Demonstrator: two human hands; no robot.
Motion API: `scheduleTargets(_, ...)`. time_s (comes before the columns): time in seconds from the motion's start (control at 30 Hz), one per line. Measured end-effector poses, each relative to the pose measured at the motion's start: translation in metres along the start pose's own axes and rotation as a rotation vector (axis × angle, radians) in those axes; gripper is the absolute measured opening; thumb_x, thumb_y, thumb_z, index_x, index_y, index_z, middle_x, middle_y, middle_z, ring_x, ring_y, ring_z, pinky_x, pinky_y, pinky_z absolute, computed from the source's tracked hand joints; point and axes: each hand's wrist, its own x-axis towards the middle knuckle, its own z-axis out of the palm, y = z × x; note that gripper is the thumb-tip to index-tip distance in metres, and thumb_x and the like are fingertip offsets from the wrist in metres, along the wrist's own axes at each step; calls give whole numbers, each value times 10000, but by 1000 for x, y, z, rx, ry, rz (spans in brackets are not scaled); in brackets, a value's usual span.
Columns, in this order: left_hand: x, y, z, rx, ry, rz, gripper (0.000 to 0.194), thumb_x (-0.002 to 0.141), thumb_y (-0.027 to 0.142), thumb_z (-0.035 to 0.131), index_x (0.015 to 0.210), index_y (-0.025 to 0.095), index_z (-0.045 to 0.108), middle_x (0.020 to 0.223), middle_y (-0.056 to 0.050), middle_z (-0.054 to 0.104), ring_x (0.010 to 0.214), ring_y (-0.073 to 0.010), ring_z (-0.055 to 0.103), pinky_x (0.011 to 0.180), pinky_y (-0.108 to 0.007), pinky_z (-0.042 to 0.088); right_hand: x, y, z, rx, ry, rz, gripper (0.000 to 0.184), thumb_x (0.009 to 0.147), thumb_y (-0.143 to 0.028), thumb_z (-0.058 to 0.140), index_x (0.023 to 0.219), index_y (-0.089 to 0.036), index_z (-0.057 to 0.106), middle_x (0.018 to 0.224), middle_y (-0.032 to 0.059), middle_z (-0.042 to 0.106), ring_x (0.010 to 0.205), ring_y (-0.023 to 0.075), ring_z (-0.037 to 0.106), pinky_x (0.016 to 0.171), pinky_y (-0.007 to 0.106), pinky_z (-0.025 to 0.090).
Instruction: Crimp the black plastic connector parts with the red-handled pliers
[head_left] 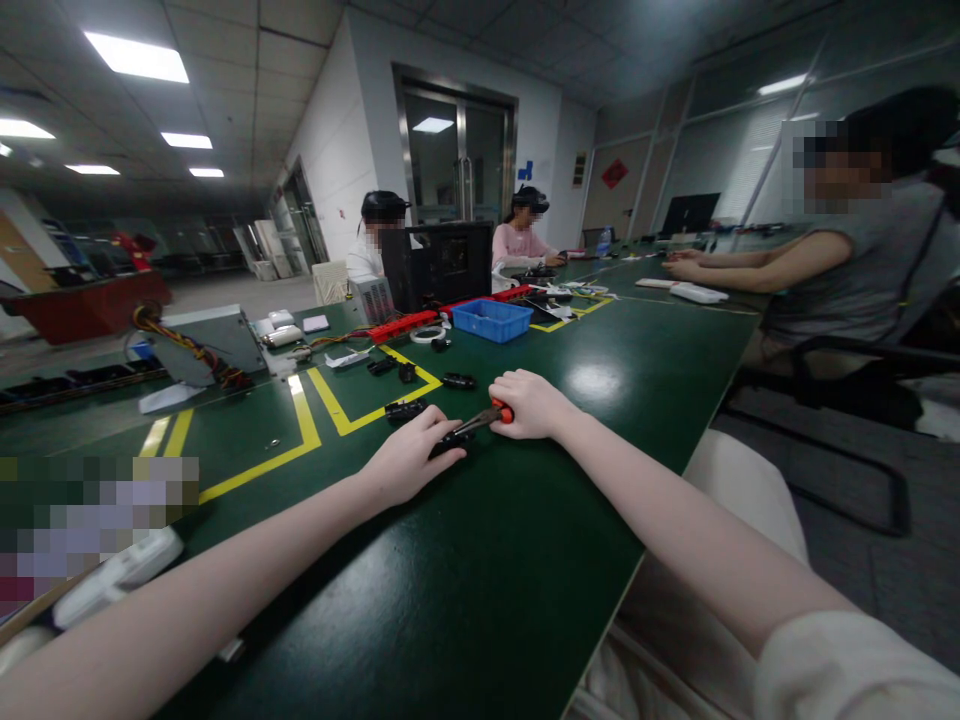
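L hand [412, 450] is closed on a small black part [454, 442], pinched btwn thumb and fingers just above the green tabletop [525, 570]. R hand [529, 403] is wrapped round the red handles of needle-nose pliers [480, 419], nose pointing L, tip at the black part; fingers and blur hide the contact, so can't tell if the jaws actually bite on it. Hands sit close together, pliers bridging the gap.

Just beyond L hand, a ribbed black piece [405, 409] lies near the corner of a yellow tape outline [345, 418]; another black cylinder [458, 381] is a bit further R, next to the tape's far corner. Two more small black pcs [394, 369] lie inside the outline. Behind: blue plastic tray [491, 325] w/ a white cable coil [427, 335] to its L, then a red strip [405, 327] in front of a black PC case [435, 268]. Far L, a metal PSU [199, 345] w/ bundled wires.

Co-worker in grey [832, 260] sits on the R side, forearms on table; one in pink [517, 242] is at the far end.
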Motion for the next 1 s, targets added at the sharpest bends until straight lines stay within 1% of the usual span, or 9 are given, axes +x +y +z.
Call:
scheduleTargets(0.13, 1, -6, 2, -58, 16, -2, 326, 903, 347, 557, 1188, 190, 590, 1053, -70, 578, 946, -209, 589, 885, -367, 490, -1, 1, 0, -7, 1, 4, 201, 713, -373, 600, 722, -189, 519, 755, 52, 573, 739, 191, 483, 680, 299, 312)
scheduleTargets(0.23, 3, -10, 3, -124, 69, -8, 303, 876, 329, 605, 1144, 188, 613, 1011, -62, 619, 925, -200, 606, 855, -349, 497, 0, 2, 0, -2, 10, 14, 191, 718, -367, 592, 718, -191, 517, 754, 54, 574, 736, 191, 480, 677, 299, 307)
scheduleTargets(0.33, 4, -12, 3, -176, 128, -23, 260, 833, 325, 661, 1047, 179, 640, 964, -52, 655, 886, -194, 621, 806, -332, 503, 0, 2, -1, 3, 16, 21, 192, 718, -367, 593, 716, -192, 513, 762, 54, 575, 737, 190, 480, 678, 299, 306)
scheduleTargets(0.43, 5, -12, 2, -197, 162, -47, 215, 804, 334, 692, 940, 171, 658, 911, -41, 670, 836, -184, 624, 757, -313, 498, 0, 1, -2, 0, 14, 22, 194, 717, -364, 597, 719, -191, 511, 768, 53, 577, 738, 188, 480, 683, 299, 309)
scheduleTargets(0.57, 4, -11, 1, -198, 160, -48, 200, 805, 344, 694, 905, 173, 670, 890, -37, 674, 822, -177, 622, 744, -306, 491, -1, 0, -2, -1, 5, 25, 189, 718, -359, 598, 725, -189, 515, 770, 54, 578, 743, 190, 482, 684, 300, 305)
scheduleTargets(0.73, 4, -11, 1, -183, 201, -5, 209, 799, 356, 701, 890, 169, 680, 908, -54, 655, 840, -185, 616, 772, -322, 501, -1, 0, -3, -4, 14, 24, 187, 720, -360, 596, 730, -188, 524, 775, 58, 579, 742, 191, 479, 679, 300, 297)
scheduleTargets(1.0, 3, -13, 2, -189, 180, 22, 175, 801, 322, 704, 898, 178, 680, 909, -49, 640, 851, -182, 614, 795, -322, 504, 0, 0, -3, -27, 13, 20, 198, 717, -366, 603, 733, -189, 517, 781, 55, 583, 746, 190, 480, 683, 299, 305)
